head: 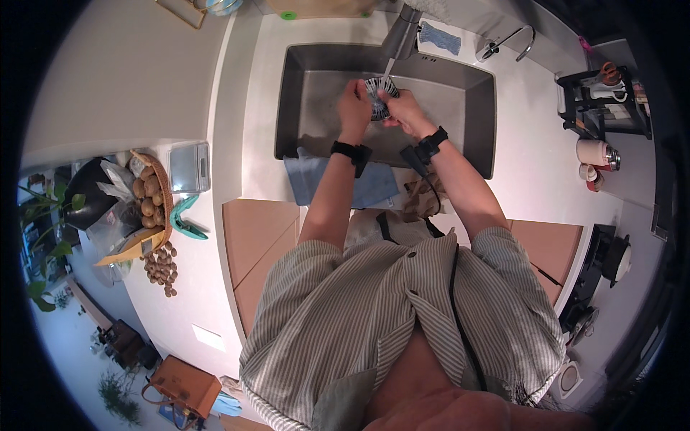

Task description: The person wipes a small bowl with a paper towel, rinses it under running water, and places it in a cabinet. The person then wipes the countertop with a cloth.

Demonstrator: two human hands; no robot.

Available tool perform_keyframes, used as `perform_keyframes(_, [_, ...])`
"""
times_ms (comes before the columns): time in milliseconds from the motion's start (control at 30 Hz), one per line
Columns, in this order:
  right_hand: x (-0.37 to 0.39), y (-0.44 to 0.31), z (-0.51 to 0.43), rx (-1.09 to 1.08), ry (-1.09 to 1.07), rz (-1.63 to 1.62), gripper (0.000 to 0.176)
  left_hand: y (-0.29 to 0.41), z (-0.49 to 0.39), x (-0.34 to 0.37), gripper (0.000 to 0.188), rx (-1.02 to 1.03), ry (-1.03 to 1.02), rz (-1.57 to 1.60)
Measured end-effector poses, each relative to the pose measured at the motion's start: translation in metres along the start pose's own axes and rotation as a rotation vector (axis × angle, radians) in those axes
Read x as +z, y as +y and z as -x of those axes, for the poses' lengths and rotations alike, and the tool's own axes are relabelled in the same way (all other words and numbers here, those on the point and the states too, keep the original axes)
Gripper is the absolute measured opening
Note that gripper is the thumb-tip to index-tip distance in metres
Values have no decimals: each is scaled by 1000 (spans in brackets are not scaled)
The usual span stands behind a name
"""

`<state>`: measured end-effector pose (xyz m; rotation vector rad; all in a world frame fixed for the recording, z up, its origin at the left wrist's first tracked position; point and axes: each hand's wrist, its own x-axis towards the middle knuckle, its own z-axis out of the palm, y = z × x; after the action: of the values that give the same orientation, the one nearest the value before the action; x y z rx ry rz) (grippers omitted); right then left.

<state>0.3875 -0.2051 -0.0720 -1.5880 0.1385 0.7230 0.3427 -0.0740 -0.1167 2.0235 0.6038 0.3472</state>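
Note:
Over the sink point(431, 97), my right hand point(404, 110) grips a small bowl point(380, 108) with a dark and white striped pattern, its thumb over the rim. Water point(387, 73) runs from the grey faucet point(401, 35) into the bowl. My left hand point(356, 102) is at the bowl's left side with its fingers bent; whether it grips the rim or only touches it cannot be made out. Both wrists wear black straps. A blue cloth point(377, 183) hangs over the sink's front edge, below my forearms.
A blue-grey cloth point(440, 39) and a slim chrome tap point(525, 43) are behind the sink. A wicker basket point(168, 215) of kiwifruit and a teal clip-like object point(186, 218) lie on the left counter. At right are a black rack point(604, 102) and a pink thermos point(593, 152).

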Motion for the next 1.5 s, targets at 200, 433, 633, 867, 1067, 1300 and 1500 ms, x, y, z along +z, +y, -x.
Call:
perform_keyframes(200, [18, 19, -9, -115, 208, 181, 24, -10, 9, 20, 28, -87, 204, 218])
perform_keyframes(433, [8, 17, -6, -52, 149, 19, 28, 8, 30, 25, 26, -19, 233, 204])
perform_keyframes(633, [-5, -2, 10, -181, 157, 232, 33, 8, 7, -2, 23, -236, -122, -80])
perform_keyframes(867, [14, 23, -4, -227, 312, -8, 31, -12, 30, 46, 24, -65, 165, 489])
perform_keyframes(1067, [-5, 21, 2, -62, -25, -36, 27, -7, 14, 7, 18, -149, -40, -31])
perform_keyframes(1300, [-6, 31, -12, 40, -17, -361, 23, 8, 14, 3, 23, -149, -113, 81])
perform_keyframes(1500, [10, 33, -25, 102, -63, -596, 27, -14, 16, 1, 28, -82, 35, 370])
